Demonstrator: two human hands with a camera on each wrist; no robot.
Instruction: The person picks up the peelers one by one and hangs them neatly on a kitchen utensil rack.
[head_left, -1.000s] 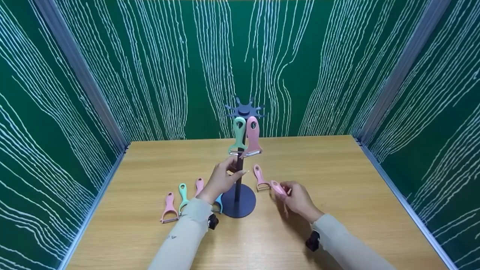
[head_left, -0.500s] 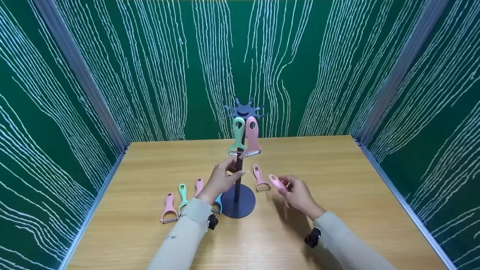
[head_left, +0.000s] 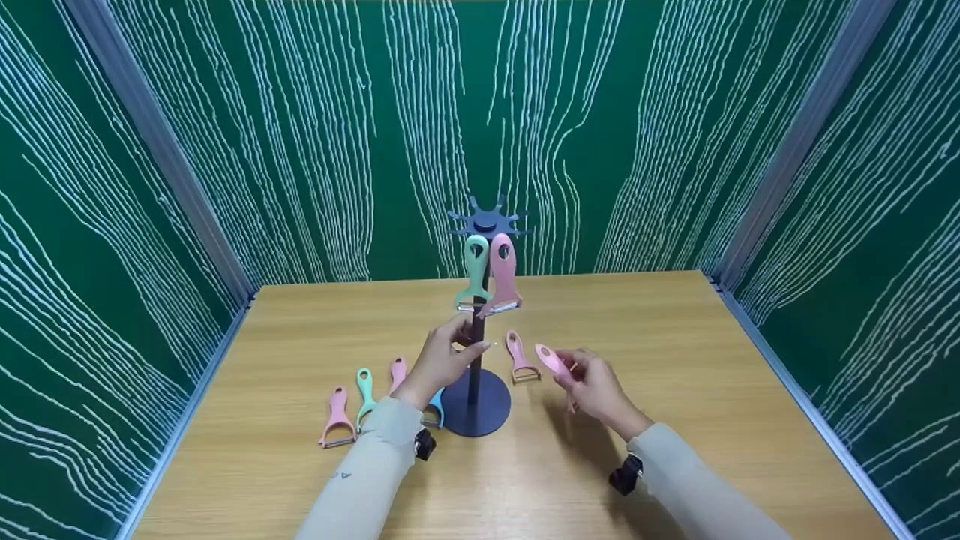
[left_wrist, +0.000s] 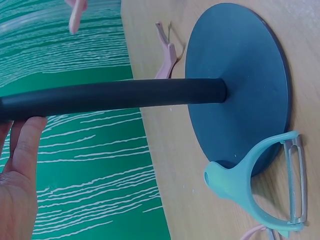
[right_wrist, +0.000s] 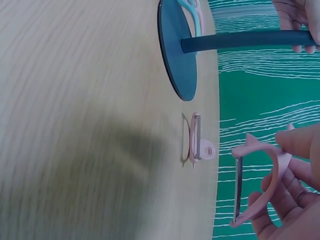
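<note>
My left hand (head_left: 442,361) grips the dark pole of a round-based stand (head_left: 474,405), fingers and thumb on either side of it. My right hand (head_left: 598,386) pinches a pink peeler (right_wrist: 277,172) above the table, right of the stand; its handle end points up and its blade end hangs low. From the stand's notched top hang a green peeler (head_left: 475,268) and a pink peeler (head_left: 504,274), side by side. Another pink peeler (head_left: 519,358) lies between the base and my right hand.
Left of the stand lie a pink peeler (head_left: 338,412), a green peeler (head_left: 365,390), a partly hidden pink peeler (head_left: 399,369) and a blue peeler (left_wrist: 235,185) against the base. Green walls with white lines (head_left: 420,135) enclose the wooden table (head_left: 637,315).
My right hand has lifted the pink peeler slightly, away from the peeler lying beside it. The left hand keeps its grip on the pole without visible movement.
</note>
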